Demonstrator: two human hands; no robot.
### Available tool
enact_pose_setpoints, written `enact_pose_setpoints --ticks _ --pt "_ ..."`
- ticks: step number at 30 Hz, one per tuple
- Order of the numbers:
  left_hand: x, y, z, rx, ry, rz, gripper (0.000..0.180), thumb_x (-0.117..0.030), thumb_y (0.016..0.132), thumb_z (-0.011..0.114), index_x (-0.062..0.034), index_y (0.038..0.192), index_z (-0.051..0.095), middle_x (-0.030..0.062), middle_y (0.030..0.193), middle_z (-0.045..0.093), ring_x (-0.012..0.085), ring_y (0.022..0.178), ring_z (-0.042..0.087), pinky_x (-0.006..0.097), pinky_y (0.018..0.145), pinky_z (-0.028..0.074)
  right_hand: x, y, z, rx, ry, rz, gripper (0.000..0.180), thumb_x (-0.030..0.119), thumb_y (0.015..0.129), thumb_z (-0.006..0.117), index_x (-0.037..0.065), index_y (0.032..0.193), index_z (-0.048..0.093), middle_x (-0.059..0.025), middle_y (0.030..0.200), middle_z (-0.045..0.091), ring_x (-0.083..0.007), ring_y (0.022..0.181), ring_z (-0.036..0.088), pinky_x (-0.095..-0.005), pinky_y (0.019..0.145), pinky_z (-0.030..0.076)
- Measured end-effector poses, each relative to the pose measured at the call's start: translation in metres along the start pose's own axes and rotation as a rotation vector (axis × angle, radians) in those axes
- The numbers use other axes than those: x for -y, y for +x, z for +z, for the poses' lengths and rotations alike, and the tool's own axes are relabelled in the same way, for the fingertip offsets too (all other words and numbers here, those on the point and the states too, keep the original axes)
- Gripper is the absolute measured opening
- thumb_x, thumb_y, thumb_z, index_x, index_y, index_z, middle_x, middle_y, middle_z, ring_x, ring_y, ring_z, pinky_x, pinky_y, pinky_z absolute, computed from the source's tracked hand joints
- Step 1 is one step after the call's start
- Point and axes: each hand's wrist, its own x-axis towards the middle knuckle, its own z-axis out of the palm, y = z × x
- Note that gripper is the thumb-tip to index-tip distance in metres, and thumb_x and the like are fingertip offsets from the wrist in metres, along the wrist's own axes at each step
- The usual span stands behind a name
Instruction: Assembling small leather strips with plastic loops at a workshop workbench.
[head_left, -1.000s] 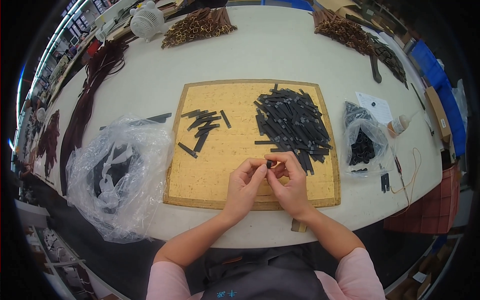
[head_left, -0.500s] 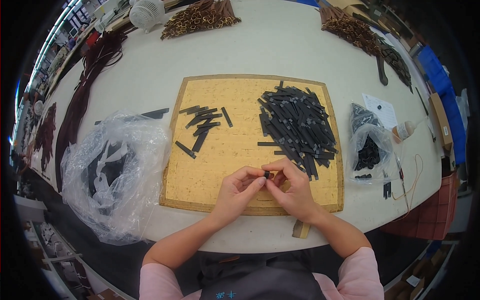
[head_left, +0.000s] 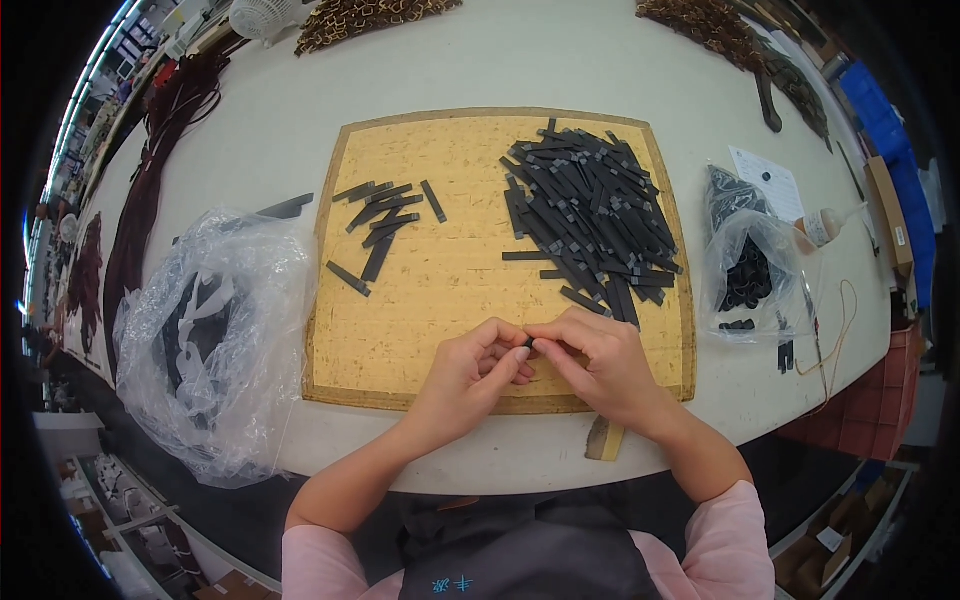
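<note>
Above the front part of a yellow board (head_left: 400, 330), my two hands meet at the fingertips. Between them is a small black piece (head_left: 529, 342), mostly covered by fingers; it could be a folded strip, but its shape is too hidden to tell. My left hand (head_left: 470, 368) pinches it from the left, thumb on top. From the right, the thumb and forefinger of my right hand (head_left: 602, 362) close on it too. A big heap of short black strips (head_left: 590, 215) lies beyond my right hand. Farther left on the board is a small loose group of similar strips (head_left: 385, 212).
A clear plastic bag (head_left: 250, 370) with dark contents stands left of the board. To the right are a bag of small black loops (head_left: 745, 270), a paper sheet (head_left: 785, 185) and a small bottle (head_left: 820, 228). Long dark red straps (head_left: 150, 190) lie far left.
Board and table sit higher in the picture. My fingers have drawn closer together around the black piece, and less of it shows. The heap and the small group look unchanged.
</note>
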Motion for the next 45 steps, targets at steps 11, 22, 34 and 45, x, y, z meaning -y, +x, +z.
enact_pose_setpoints --ticks 11,22,34,45 --pt "0.002 0.001 0.003 -0.023 0.133 0.024 0.014 -0.005 0.102 0.056 0.0066 0.11 0.059 0.0089 0.099 0.069 0.0121 0.09 0.069 0.025 0.084 0.057 0.008 -0.001 0.008 -0.073 -0.288 -0.108 0.008 0.007 0.086 0.072 0.002 0.092 0.07 -0.0111 0.075 0.062 -0.0289 0.067 0.064 -0.0355 0.06 0.049" --pt "0.002 0.001 0.002 -0.01 0.133 0.01 0.014 -0.004 0.101 0.057 0.0064 0.11 0.059 0.0088 0.098 0.069 0.0118 0.09 0.069 0.026 0.085 0.058 -0.004 0.003 -0.005 0.073 -0.005 -0.008 0.012 0.012 0.088 0.068 0.001 0.093 0.07 -0.0118 0.084 0.067 -0.0304 0.078 0.066 -0.04 0.068 0.052" --pt "0.004 0.001 0.004 -0.035 0.142 0.023 0.01 0.0 0.099 0.056 0.0069 0.107 0.06 0.0081 0.095 0.069 0.0106 0.087 0.068 0.024 0.081 0.057 0.003 0.005 -0.009 0.132 -0.127 0.073 0.014 0.018 0.085 0.071 0.005 0.089 0.07 -0.0106 0.084 0.069 -0.0302 0.078 0.067 -0.0393 0.067 0.052" --pt "0.011 0.004 0.004 -0.038 0.109 0.065 0.009 0.001 0.098 0.058 0.0069 0.104 0.061 0.0095 0.093 0.07 0.013 0.085 0.069 0.025 0.078 0.058 0.001 0.012 -0.007 0.204 -0.169 0.077 0.022 0.026 0.084 0.07 0.005 0.081 0.063 -0.0117 0.08 0.067 -0.0311 0.078 0.066 -0.0425 0.067 0.05"
